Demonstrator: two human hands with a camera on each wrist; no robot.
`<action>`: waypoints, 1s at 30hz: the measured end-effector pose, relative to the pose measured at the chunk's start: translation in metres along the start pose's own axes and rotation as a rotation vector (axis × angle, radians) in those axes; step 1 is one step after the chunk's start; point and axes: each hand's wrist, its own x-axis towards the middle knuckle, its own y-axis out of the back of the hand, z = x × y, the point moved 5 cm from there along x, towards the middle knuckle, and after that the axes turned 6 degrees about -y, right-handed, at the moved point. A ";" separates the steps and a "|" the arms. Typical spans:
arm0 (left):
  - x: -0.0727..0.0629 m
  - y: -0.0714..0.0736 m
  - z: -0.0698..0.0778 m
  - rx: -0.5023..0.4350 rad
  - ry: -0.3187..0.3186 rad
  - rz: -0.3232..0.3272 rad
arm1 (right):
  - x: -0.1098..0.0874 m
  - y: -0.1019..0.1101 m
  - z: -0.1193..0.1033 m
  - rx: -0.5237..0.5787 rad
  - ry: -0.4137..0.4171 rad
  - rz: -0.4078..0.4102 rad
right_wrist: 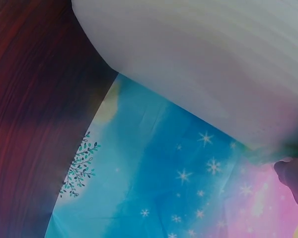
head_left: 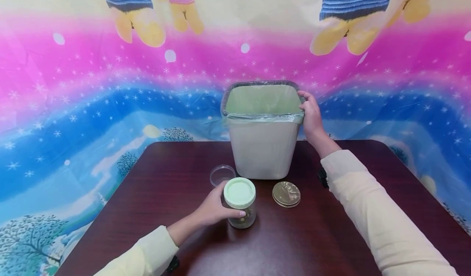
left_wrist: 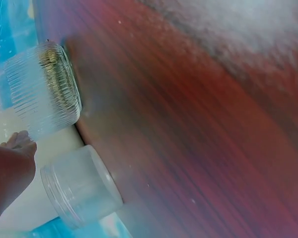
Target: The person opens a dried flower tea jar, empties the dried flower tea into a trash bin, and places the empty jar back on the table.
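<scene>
My left hand (head_left: pixel 213 205) holds a ribbed clear jar (head_left: pixel 247 218) with a pale green lid (head_left: pixel 240 191) around its side. In the left wrist view the jar (left_wrist: pixel 44 91) has a layer of brownish bits at its bottom. My right hand (head_left: pixel 312 118) grips the right rim of a light-coloured trash bin (head_left: pixel 263 149), which stands upright on the table. A thin see-through liner (head_left: pixel 265 117) is folded over the bin's rim. In the right wrist view, the bin's wall (right_wrist: pixel 203 59) fills the upper part and only a fingertip shows at the right edge.
Just behind my left hand stands a clear round container (head_left: pixel 222 173). A flat gold-coloured round tin or lid (head_left: pixel 286 193) lies right of the jar, in front of the bin. The dark red table (head_left: pixel 176 165) ends at a printed cloth backdrop (head_left: pixel 191 96).
</scene>
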 end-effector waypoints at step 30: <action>0.010 -0.025 0.006 -0.030 -0.035 -0.044 | -0.106 0.007 -0.005 -0.009 0.365 -0.071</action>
